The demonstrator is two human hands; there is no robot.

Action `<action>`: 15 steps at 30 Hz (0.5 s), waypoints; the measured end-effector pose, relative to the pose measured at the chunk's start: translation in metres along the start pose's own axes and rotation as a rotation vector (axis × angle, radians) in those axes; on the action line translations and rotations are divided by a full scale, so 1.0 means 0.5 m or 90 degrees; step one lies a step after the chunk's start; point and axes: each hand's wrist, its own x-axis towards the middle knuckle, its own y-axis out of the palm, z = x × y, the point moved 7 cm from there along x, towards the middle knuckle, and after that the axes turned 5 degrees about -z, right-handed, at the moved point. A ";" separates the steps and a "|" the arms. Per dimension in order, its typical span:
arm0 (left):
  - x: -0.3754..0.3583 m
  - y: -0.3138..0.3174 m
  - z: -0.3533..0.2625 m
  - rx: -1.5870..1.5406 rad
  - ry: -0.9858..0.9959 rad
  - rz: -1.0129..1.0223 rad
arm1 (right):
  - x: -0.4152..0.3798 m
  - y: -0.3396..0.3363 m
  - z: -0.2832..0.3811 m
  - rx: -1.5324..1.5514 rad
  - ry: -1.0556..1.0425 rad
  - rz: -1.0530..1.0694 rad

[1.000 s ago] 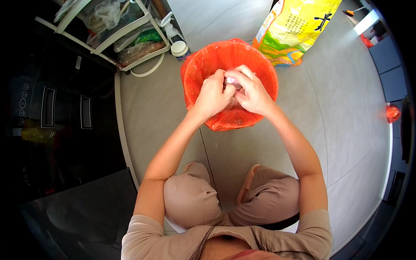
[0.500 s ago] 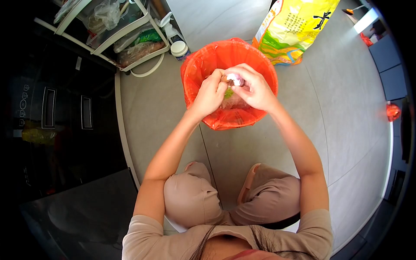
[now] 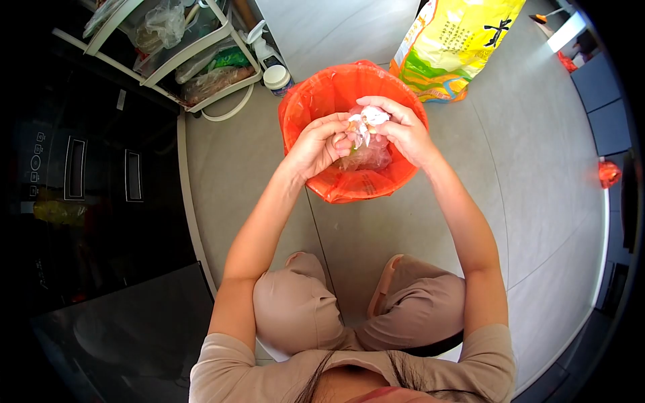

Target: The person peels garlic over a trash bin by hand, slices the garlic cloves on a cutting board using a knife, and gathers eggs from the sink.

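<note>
Directly ahead, at 12 o'clock from your body, a round bin (image 3: 302,101) lined with a red bag is standing on the grey tiled floor (image 3: 437,221). Above its opening, you are holding a white bulb (image 3: 375,115), possibly garlic, with loose papery skin (image 3: 364,140) hanging below it. Your right hand (image 3: 408,134), at the bulb's 4 o'clock, is curling partly closed and gripping the bulb between thumb and fingers. Your left hand (image 3: 319,144), at its 8 o'clock, is pinching the papery skin with the fingertips, the other fingers bending loosely. Beneath, crumpled clear plastic (image 3: 368,158) is lying inside the bin. From the bin, a yellow bag (image 3: 457,50) is standing between 1 and 2 o'clock; a white-lidded jar (image 3: 277,79) is sitting at 10 o'clock, just beside a wheeled rack (image 3: 232,84). Your bent knees (image 3: 295,305) are pointing forward at 6 o'clock.
</note>
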 end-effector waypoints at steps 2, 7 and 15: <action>0.005 -0.002 0.004 -0.009 -0.031 0.021 | -0.001 0.000 -0.002 0.027 0.012 0.003; 0.021 -0.021 0.024 -0.045 -0.084 0.050 | 0.000 0.005 -0.017 0.081 0.062 -0.027; 0.016 -0.015 0.020 0.001 -0.022 -0.062 | 0.007 -0.006 -0.024 -0.048 0.009 -0.071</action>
